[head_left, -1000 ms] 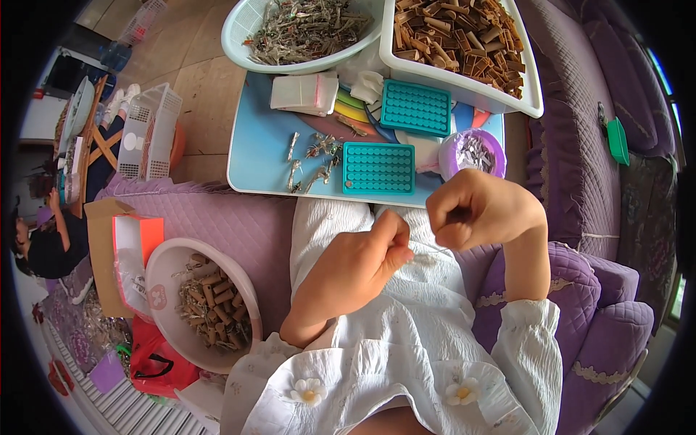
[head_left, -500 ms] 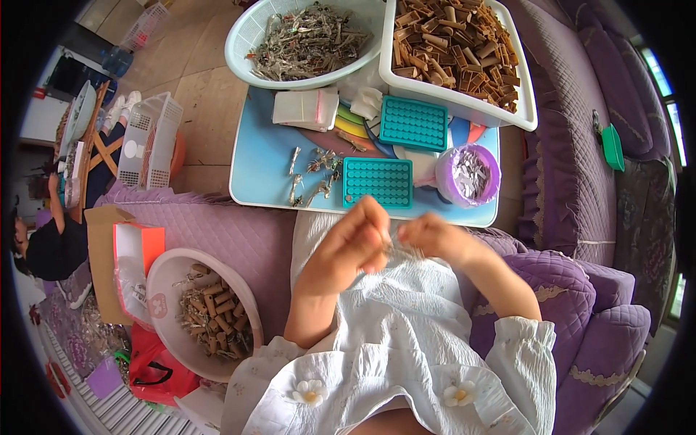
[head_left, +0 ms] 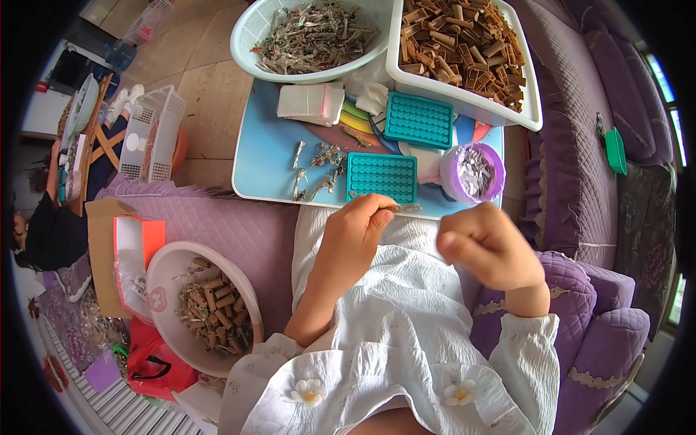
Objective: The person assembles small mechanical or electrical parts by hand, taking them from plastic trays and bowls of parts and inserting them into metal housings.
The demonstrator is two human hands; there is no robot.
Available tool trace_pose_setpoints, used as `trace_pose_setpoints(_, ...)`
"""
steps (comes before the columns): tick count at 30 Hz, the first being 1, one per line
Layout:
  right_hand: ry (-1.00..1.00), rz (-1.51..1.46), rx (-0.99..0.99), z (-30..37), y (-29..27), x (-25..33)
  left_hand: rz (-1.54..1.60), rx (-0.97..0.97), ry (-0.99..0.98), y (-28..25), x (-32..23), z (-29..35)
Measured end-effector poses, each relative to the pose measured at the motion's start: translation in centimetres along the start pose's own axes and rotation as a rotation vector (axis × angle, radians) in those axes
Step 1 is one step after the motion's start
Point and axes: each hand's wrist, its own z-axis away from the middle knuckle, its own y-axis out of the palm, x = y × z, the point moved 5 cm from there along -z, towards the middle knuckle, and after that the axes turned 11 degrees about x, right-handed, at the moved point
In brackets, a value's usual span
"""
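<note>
My left hand (head_left: 357, 230) is closed over the table's near edge, thumb and fingers pinching a small clear, silvery wrapped piece (head_left: 406, 208) that sticks out to the right. To the right of it, my right hand (head_left: 489, 246) is raised with its fingers curled in; whether anything is in them is hidden. Just beyond my left hand lies a teal tray with rows of small cavities (head_left: 382, 176). A second teal tray (head_left: 418, 120) lies farther back. Left of the near tray are several loose silvery wrapped pieces (head_left: 299, 181). A purple-rimmed tub (head_left: 451, 174) of pale slips stands at the right.
On the blue table (head_left: 254, 163), a pale green basket (head_left: 246, 61) of wrapped pieces and a white bin (head_left: 535, 87) of brown curved pieces stand behind. A stack of clear sheets (head_left: 308, 103) lies nearby. A pinkish basin (head_left: 163, 275) of brown rolls sits left. Another person works far left.
My hands, close together before, are now apart. The right one has moved right and toward me, and the left still holds the clear piece.
</note>
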Motion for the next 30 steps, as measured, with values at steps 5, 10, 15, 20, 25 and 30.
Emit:
trace_pose_setpoints(5, -0.062, -0.009, -0.038, 0.8, -0.4, 1.4, -0.132, -0.094, -0.012, -0.2, -0.3, 0.3)
trace_pose_setpoints(10, -0.108, 0.041, 0.159, 0.4, 2.1, 1.6, -0.093, -0.181, 0.048, -0.2, -1.2, 0.1)
trace_pose_setpoints(15, -0.122, 0.101, 0.157, -0.3, 5.2, 0.5, -0.013, -0.240, 0.024, -0.5, -1.0, -0.9)
trace_pose_setpoints(20, -0.111, 0.150, 0.058, -0.1, 5.9, -0.5, 0.103, -0.238, -0.020, -0.7, 0.0, -1.9)
trace_pose_setpoints(25, -0.005, 0.125, 0.161, 0.5, 5.4, -2.1, 1.095, 0.023, 0.063, -1.0, 1.1, -1.6)
trace_pose_setpoints(30, 0.196, -0.594, -0.122, 0.1, -1.6, -7.5, 1.092, 0.613, 0.130, -1.1, -3.7, 1.6)
